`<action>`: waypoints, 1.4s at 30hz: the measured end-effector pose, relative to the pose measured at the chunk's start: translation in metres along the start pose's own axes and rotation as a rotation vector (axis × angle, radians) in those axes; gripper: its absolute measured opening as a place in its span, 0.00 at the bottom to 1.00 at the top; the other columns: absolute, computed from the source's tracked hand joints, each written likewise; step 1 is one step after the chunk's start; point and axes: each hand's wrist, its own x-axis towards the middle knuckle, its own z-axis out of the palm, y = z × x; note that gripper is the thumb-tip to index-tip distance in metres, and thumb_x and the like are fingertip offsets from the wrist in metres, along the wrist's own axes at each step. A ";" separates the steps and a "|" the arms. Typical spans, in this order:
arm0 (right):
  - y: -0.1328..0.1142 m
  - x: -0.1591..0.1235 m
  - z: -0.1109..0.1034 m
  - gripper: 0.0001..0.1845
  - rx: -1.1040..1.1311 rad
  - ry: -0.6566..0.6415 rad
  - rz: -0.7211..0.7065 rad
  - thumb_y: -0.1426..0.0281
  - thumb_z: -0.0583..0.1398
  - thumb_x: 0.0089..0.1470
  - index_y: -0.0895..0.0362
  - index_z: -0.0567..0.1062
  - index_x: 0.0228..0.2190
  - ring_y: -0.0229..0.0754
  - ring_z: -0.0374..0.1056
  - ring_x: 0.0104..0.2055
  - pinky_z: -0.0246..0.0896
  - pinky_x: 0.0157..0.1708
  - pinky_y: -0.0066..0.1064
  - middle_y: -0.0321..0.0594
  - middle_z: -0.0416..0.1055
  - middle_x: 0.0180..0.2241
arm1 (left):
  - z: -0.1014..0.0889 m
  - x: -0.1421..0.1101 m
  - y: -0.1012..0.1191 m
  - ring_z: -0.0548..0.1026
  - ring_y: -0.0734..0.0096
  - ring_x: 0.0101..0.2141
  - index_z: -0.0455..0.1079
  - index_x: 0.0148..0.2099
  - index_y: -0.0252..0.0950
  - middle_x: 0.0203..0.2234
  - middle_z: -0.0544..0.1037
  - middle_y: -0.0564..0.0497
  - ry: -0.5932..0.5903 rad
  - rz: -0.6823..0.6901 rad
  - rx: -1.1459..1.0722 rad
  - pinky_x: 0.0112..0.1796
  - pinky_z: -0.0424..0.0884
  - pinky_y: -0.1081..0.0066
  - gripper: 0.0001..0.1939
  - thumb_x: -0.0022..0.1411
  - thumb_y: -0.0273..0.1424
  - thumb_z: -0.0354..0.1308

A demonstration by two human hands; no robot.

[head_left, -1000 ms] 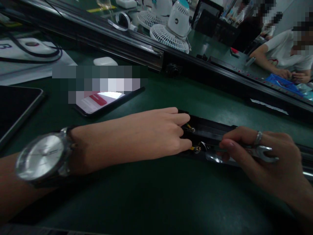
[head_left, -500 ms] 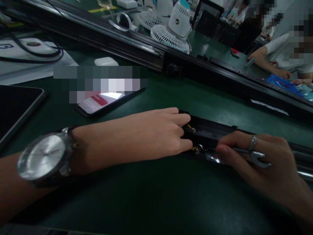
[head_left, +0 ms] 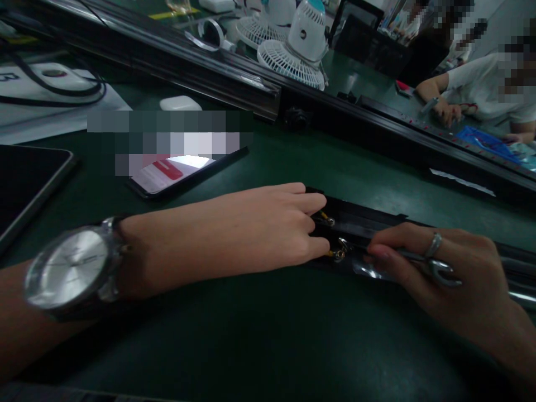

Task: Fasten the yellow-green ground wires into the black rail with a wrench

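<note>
A long black bar-shaped part point(head_left: 364, 219) lies on the green table under both hands. My left hand point(head_left: 288, 229), with a watch on the wrist, presses on its left end with bent fingers; the fingertips and their grip are partly hidden. By these fingers, yellow-sleeved wire ends with small metal terminals point(head_left: 330, 221) sit on the part. My right hand point(head_left: 456, 279), wearing a ring, pinches a metal open-ended wrench point(head_left: 446, 272) between thumb and index finger. One jaw shows behind the thumb. The wrench's other end reaches toward the lower terminal, where contact is hard to make out.
A phone point(head_left: 167, 174) and a white case point(head_left: 180, 103) lie beyond my left forearm; a dark tablet-like device point(head_left: 31, 187) is at left. A black rail point(head_left: 188, 75) crosses behind. Past it are white fans point(head_left: 307, 33) and a co-worker's hand point(head_left: 448, 114).
The wrench has turned slightly in my right hand, its visible jaw shifting a little. My left hand stays in place. The co-worker's hand across the rail has moved left.
</note>
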 end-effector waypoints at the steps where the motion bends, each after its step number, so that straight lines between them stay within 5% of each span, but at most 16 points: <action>1: 0.000 0.000 0.000 0.03 -0.009 0.000 0.000 0.72 0.63 0.66 0.55 0.75 0.36 0.33 0.69 0.22 0.59 0.24 0.27 0.32 0.76 0.25 | 0.000 0.000 0.000 0.71 0.57 0.39 0.72 0.39 0.41 0.29 0.77 0.51 -0.006 0.004 0.006 0.38 0.61 0.60 0.06 0.64 0.25 0.66; 14: -0.003 -0.002 -0.009 0.06 -0.048 0.044 0.010 0.73 0.64 0.65 0.53 0.75 0.34 0.30 0.63 0.17 0.57 0.20 0.26 0.28 0.71 0.21 | 0.003 -0.003 0.000 0.71 0.56 0.41 0.71 0.40 0.42 0.30 0.77 0.51 -0.025 -0.014 -0.007 0.39 0.62 0.59 0.06 0.66 0.26 0.64; 21: -0.005 -0.004 -0.008 0.06 -0.052 0.022 -0.039 0.73 0.64 0.64 0.53 0.74 0.34 0.36 0.71 0.21 0.59 0.21 0.30 0.30 0.73 0.21 | 0.003 -0.002 0.000 0.71 0.56 0.41 0.72 0.41 0.42 0.31 0.77 0.50 -0.011 -0.005 -0.003 0.41 0.63 0.59 0.05 0.67 0.27 0.64; 42: -0.004 0.001 -0.002 0.08 -0.027 -0.064 -0.090 0.75 0.61 0.65 0.54 0.71 0.33 0.39 0.71 0.22 0.61 0.23 0.34 0.35 0.76 0.24 | 0.000 -0.002 0.000 0.72 0.57 0.41 0.73 0.40 0.43 0.31 0.78 0.50 0.003 -0.044 -0.082 0.44 0.65 0.59 0.07 0.66 0.24 0.62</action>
